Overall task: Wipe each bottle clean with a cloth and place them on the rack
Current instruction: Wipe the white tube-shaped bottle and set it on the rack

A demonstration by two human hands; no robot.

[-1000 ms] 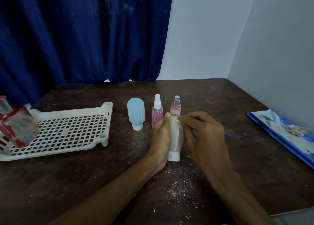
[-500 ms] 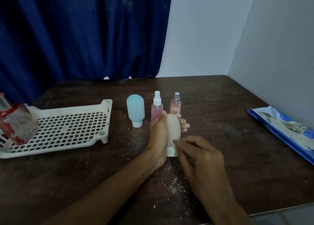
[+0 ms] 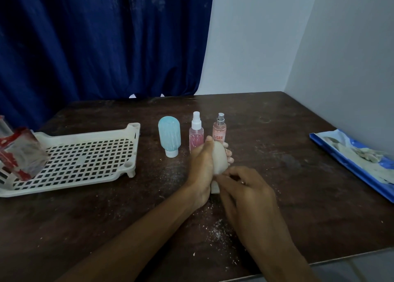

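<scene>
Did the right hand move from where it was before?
Yes. The right hand slid down the white bottle, away from the silver-capped pink bottle, toward the cap end, nearer the person.

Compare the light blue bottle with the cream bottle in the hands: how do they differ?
The light blue bottle stands untouched; the cream bottle is gripped by the left hand. The light blue bottle is ribbed, the cream bottle smooth. Both point cap-down, with whitish caps.

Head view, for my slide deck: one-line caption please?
Left hand grips a white bottle cap-down while right hand is at its cap, rack to the left.
</scene>
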